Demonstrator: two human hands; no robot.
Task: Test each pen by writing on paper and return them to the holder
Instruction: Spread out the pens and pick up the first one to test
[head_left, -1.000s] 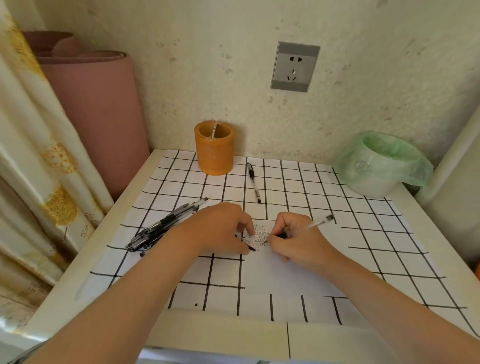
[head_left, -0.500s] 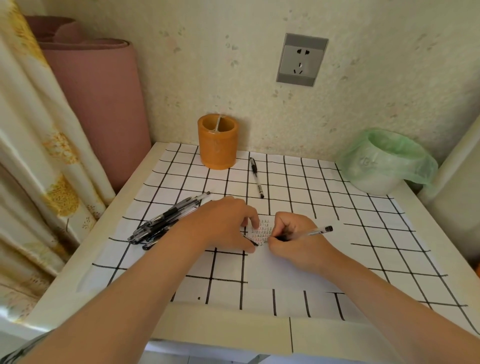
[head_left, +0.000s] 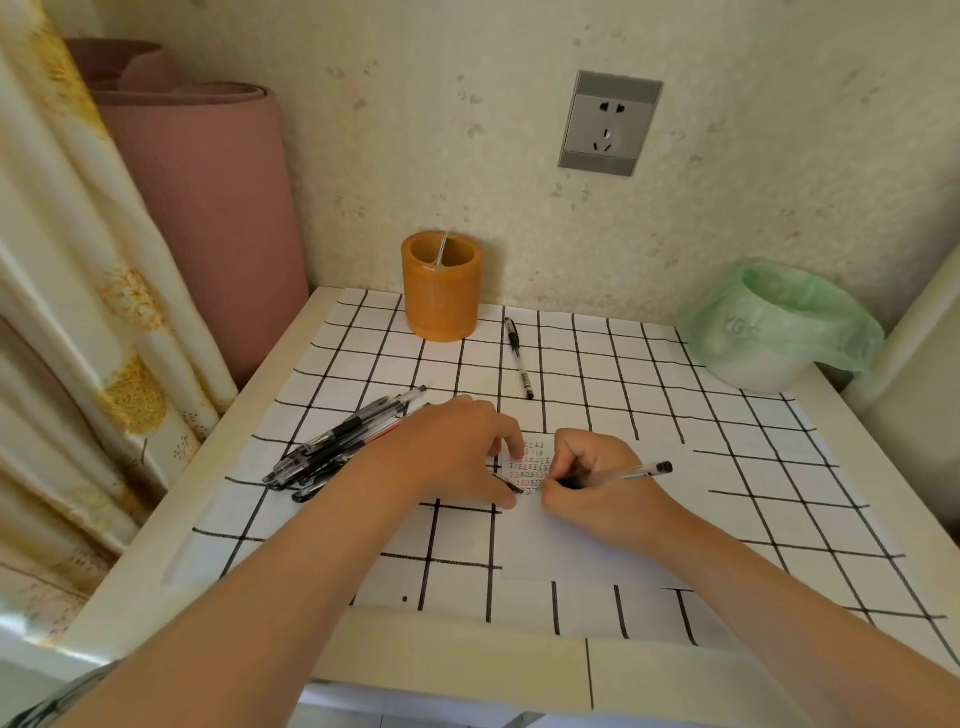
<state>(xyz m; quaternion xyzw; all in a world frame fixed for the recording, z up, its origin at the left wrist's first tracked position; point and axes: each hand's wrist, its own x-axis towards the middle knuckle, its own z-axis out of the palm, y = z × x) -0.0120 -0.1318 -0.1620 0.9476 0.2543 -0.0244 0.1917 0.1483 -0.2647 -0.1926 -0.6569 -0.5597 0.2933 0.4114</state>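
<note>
An orange pen holder (head_left: 441, 291) stands at the back of the table with one thin item inside. My right hand (head_left: 597, 493) grips a clear pen (head_left: 631, 473) with its tip down on the white paper (head_left: 571, 545), next to rows of small written marks (head_left: 530, 462). My left hand (head_left: 462, 452) rests on the paper's left edge, thumb and fingers pinching a small black pen cap (head_left: 511, 486). Several pens (head_left: 337, 447) lie in a pile to its left. One more black pen (head_left: 519, 358) lies alone to the right of the holder.
A white bin lined with a green bag (head_left: 769, 332) sits at the back right corner. The table wears a grid-patterned cover (head_left: 649, 395). A pink rolled mat (head_left: 208, 208) and a curtain (head_left: 78, 312) stand to the left; a wall socket (head_left: 608, 124) is above.
The pen in my right hand has tipped flatter, its back end lower and pointing right, as it writes. My left hand stays on the paper. The view shifted slightly.
</note>
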